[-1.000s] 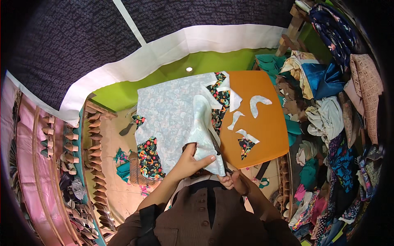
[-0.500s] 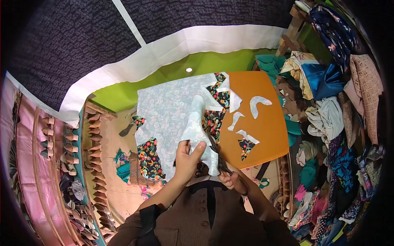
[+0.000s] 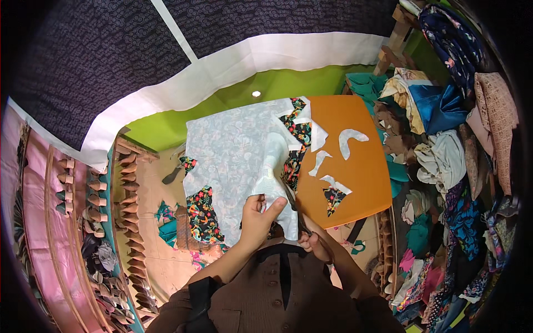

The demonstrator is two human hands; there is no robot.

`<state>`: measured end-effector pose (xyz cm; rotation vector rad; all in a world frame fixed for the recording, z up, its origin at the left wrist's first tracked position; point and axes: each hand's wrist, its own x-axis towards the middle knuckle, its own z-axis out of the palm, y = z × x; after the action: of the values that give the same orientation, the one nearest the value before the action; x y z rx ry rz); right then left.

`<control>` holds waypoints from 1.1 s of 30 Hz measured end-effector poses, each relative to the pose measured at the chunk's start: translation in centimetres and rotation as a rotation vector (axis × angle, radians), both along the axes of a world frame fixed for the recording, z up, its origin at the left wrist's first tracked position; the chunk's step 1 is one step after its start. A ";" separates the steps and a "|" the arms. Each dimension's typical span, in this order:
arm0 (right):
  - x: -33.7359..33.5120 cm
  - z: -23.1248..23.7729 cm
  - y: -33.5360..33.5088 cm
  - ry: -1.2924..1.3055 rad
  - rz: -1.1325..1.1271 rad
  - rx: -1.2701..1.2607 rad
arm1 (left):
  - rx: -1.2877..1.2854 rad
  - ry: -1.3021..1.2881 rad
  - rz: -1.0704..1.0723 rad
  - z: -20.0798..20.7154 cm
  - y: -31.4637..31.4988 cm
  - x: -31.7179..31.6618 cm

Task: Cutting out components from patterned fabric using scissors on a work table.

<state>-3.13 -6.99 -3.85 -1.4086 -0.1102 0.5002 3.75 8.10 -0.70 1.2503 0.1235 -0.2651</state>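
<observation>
A: Grip status?
B: Left hand (image 3: 259, 221) pinching pale fabric strip (image 3: 268, 180), thumb on top. Right hand (image 3: 315, 245), just right of it, curled round dark scissors (image 3: 302, 225), I think; partly hidden.
A: Layout?
B: Strip runs forward from left hand, above fabric sheet (image 3: 227, 144). Orange worktop (image 3: 363, 186) forward-right of right hand, carrying crescent offcut (image 3: 344, 145) and floral offcut (image 3: 334, 198).

Your table (image 3: 366, 180) is orange-brown with rounded corners, and a big pale-backed fabric sheet (image 3: 227, 150) covers its left part, black floral showing at some edges. Over on your right you've got a curved pale scrap (image 3: 344, 144), a smaller pale sliver (image 3: 318, 163) and a pointy floral offcut (image 3: 333, 198).
</observation>
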 end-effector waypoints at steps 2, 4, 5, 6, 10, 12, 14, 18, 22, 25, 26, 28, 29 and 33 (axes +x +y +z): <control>0.4 1.9 0.7 -0.005 -0.030 0.047 | -0.023 -0.013 0.033 -0.2 0.1 0.0; 0.4 2.1 0.9 -0.011 -0.065 0.090 | 0.002 -0.020 0.038 -0.9 0.2 -0.1; -0.1 1.3 1.0 0.080 -0.075 0.194 | 0.026 -0.029 0.040 -1.1 0.2 0.0; -0.3 0.9 1.1 0.171 -0.085 0.297 | 0.024 -0.029 0.037 -1.0 0.2 0.0; 0.1 2.7 1.6 0.189 -0.087 0.340 | 0.068 -0.042 0.029 -0.2 0.1 0.1; 0.2 3.5 2.7 0.005 -0.345 0.150 | 0.071 -0.048 0.018 -0.3 0.1 0.2; 0.2 2.4 1.0 -0.010 -0.177 0.138 | 0.180 -0.036 -0.043 -0.8 0.6 0.2; -0.4 0.2 0.8 0.104 -0.037 0.204 | 0.151 -0.026 -0.045 -0.2 0.3 0.2; -0.7 -1.1 0.6 0.184 0.011 0.212 | 0.161 -0.049 -0.051 -0.6 0.5 0.3; -0.8 -3.2 0.4 0.310 0.096 0.323 | 0.136 -0.066 -0.075 0.3 0.1 0.3; -0.8 -3.0 0.6 0.286 0.058 0.338 | 0.117 -0.077 -0.080 0.6 0.0 0.3; -0.7 -2.3 0.9 0.262 0.021 0.354 | 0.138 -0.065 -0.087 -0.5 0.4 0.3; -0.5 -1.6 1.0 0.256 0.023 0.370 | 0.159 -0.053 -0.094 -0.9 0.6 0.3; -0.9 -2.9 0.7 0.278 0.036 0.347 | 0.101 -0.078 -0.098 -0.6 0.1 0.2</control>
<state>-4.05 -6.25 -6.74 -0.9904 0.0036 0.6677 3.97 8.19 -1.33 1.3669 0.0083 -0.2970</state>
